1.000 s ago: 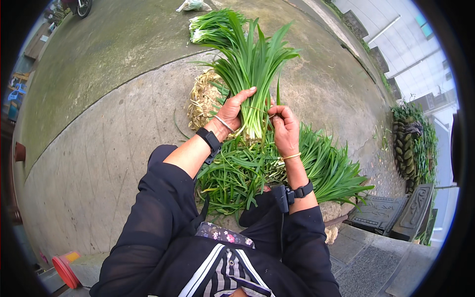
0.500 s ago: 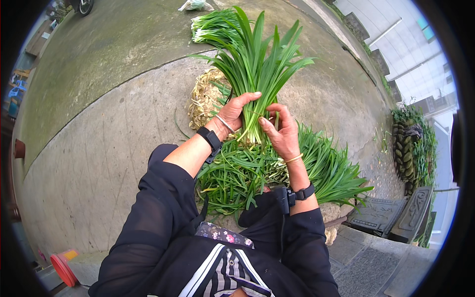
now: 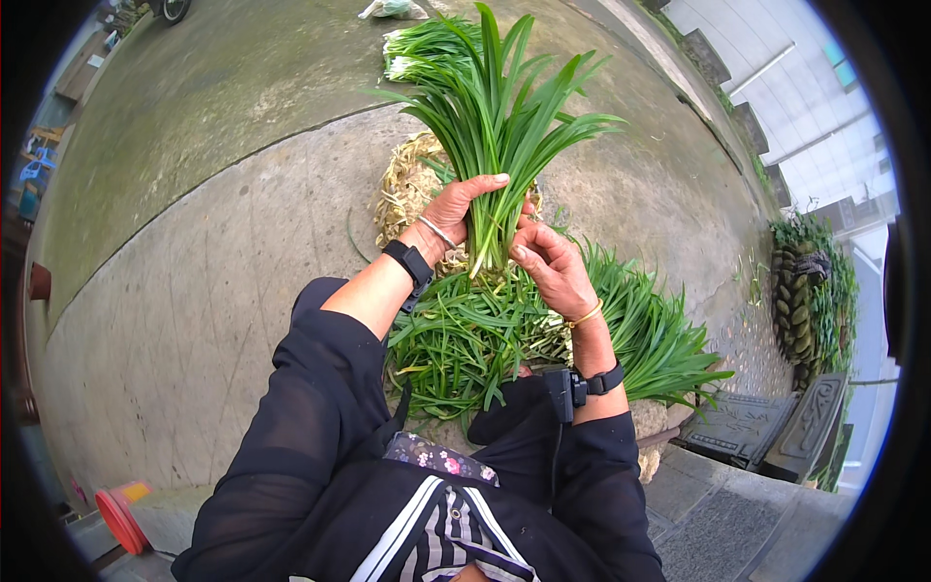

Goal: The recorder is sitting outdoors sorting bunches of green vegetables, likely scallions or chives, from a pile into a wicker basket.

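Upright in front of me stands a bunch of flat-leaved garlic chives point(image 3: 504, 107), its leaves fanning out at the top. My left hand point(image 3: 456, 207) is wrapped round its lower stems, thumb across the front. Beside the stem ends on the right, my right hand point(image 3: 553, 262) has thumb and forefinger pinched together; what lies in the pinch, if anything, is too small to make out. Below both hands spreads a loose heap of green leaves point(image 3: 456, 339). More garlic chives point(image 3: 650, 335) lie in a pile by my right forearm.
Dry straw-coloured leaves point(image 3: 402, 189) lie behind my left hand. Farther off are a laid-down bundle of greens point(image 3: 417, 48) with white stems and a pale plastic bag point(image 3: 393, 8). Dark patterned panels point(image 3: 747, 422) stand at the right, a red round object point(image 3: 121, 519) at the lower left.
My right hand has slid down along the stems and its fingers have drawn closer together. The bunch has tilted slightly, still in my left hand.
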`<action>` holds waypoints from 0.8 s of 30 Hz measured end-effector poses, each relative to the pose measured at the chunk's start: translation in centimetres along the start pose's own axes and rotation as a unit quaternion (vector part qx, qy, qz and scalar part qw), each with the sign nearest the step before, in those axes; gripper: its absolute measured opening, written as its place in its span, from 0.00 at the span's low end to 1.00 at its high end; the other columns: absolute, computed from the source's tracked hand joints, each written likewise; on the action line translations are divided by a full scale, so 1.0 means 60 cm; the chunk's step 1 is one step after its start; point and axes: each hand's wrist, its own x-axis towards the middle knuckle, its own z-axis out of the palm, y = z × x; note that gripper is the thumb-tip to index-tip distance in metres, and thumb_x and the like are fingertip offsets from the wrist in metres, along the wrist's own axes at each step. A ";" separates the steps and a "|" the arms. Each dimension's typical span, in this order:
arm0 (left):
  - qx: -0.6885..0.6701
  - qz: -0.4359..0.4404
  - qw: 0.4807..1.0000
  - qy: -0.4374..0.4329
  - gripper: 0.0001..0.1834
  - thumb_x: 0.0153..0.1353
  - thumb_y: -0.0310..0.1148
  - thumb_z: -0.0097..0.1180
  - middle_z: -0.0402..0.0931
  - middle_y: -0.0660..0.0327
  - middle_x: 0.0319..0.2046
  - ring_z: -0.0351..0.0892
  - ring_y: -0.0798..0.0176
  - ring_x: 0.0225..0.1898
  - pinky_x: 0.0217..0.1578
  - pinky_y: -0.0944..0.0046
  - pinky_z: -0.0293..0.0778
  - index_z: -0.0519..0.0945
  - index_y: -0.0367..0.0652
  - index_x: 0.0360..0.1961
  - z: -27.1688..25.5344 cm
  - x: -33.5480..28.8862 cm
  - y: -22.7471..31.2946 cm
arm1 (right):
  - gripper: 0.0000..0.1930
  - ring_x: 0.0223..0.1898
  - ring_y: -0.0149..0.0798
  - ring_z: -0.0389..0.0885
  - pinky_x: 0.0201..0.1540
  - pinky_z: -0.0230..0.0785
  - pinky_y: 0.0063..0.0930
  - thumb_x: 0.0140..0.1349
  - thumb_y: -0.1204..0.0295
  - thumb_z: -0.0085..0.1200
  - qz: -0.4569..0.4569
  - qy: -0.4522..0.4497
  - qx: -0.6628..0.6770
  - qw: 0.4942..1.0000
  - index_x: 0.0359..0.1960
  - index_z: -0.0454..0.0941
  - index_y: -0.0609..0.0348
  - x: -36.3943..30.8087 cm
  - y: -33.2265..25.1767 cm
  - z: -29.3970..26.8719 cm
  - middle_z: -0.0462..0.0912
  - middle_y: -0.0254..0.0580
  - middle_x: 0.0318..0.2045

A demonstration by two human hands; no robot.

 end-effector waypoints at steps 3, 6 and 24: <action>-0.005 0.031 0.999 0.034 0.22 0.59 0.38 0.52 0.77 0.48 0.39 0.80 0.53 0.39 0.45 0.57 0.76 0.71 0.32 0.48 -0.003 -0.005 0.003 | 0.06 0.34 0.20 0.64 0.39 0.60 0.15 0.63 0.69 0.52 0.009 -0.044 0.033 0.998 0.32 0.71 0.58 -0.001 -0.009 0.009 0.70 0.25 0.33; 0.021 0.042 0.998 0.034 0.19 0.59 0.37 0.52 0.78 0.49 0.38 0.80 0.54 0.37 0.41 0.59 0.78 0.72 0.33 0.46 -0.013 -0.001 0.007 | 0.07 0.35 0.21 0.68 0.38 0.63 0.17 0.61 0.70 0.54 -0.027 -0.031 0.045 0.998 0.34 0.70 0.58 0.002 -0.002 0.013 0.74 0.30 0.38; 0.139 0.150 0.970 0.129 0.19 0.55 0.30 0.61 0.75 0.65 0.40 0.75 0.69 0.39 0.41 0.68 0.73 0.72 0.43 0.48 0.009 0.009 -0.052 | 0.05 0.24 0.47 0.78 0.27 0.69 0.36 0.57 0.73 0.53 -0.094 0.176 -0.456 0.867 0.32 0.72 0.58 0.015 0.001 0.040 0.79 0.46 0.26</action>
